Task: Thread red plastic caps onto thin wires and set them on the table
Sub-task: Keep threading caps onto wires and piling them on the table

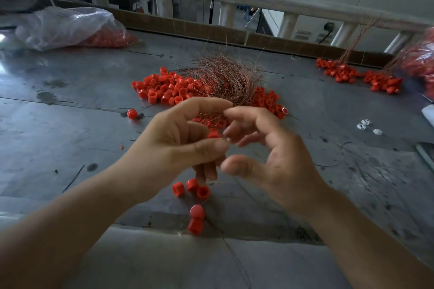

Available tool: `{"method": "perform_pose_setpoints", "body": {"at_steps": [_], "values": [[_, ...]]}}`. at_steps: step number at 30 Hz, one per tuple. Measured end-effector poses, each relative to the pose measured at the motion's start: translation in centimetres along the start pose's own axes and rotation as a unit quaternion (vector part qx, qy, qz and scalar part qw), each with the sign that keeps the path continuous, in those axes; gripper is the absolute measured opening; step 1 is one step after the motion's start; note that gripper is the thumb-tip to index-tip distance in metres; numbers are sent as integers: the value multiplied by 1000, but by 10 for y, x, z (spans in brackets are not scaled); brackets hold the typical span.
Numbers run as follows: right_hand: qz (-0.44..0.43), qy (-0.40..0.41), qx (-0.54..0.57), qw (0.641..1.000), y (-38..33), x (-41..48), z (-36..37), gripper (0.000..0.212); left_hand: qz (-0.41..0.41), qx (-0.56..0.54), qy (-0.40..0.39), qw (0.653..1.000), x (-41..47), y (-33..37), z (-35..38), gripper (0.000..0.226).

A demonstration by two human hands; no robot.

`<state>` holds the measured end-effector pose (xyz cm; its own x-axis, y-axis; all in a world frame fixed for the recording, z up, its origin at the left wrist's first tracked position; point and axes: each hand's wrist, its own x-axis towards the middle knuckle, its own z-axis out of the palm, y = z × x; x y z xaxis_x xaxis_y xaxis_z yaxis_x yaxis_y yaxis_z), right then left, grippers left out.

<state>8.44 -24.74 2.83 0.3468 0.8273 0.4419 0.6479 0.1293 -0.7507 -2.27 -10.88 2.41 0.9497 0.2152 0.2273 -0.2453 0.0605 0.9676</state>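
**Fig. Threading in progress.** My left hand (178, 145) pinched one red cap (214, 134) between thumb and fingers, presumably to steady it for a wire end. My right hand (270, 157) stood just beside it, fingers loosely curled and apart from the thumb. It was blurred, and no wire showed in it. Both hands worked on the near side of the wire bundle (225, 75), close enough, I judge, to draw a fresh strand. Threaded caps (192, 186) sat nearer still, below the left hand, likely on the strand in work. Loose caps (164, 89) lay under and left of the bundle. Finished strings (340, 73) lay well to its right on the table (70, 138).
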Motion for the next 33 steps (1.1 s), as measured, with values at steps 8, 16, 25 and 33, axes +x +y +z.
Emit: {"method": "perform_pose_setpoints", "body": {"at_steps": [8, 16, 25, 33], "values": [[38, -41, 54, 997, 0, 1, -5, 8, 29, -76, -3, 997, 2, 3, -5, 20], [51, -24, 20, 998, 1, 2, -11, 11, 47, -44, 31, 997, 1, 8, -9, 22], [9, -51, -179, 983, 4, 2, -15, 21, -7, 129, 64, 990, 2, 16, -20, 18], [90, -196, -253, 943, 10, -1, -7, 22, -59, 221, 309, 923, 15, 5, -39, 33]]}}
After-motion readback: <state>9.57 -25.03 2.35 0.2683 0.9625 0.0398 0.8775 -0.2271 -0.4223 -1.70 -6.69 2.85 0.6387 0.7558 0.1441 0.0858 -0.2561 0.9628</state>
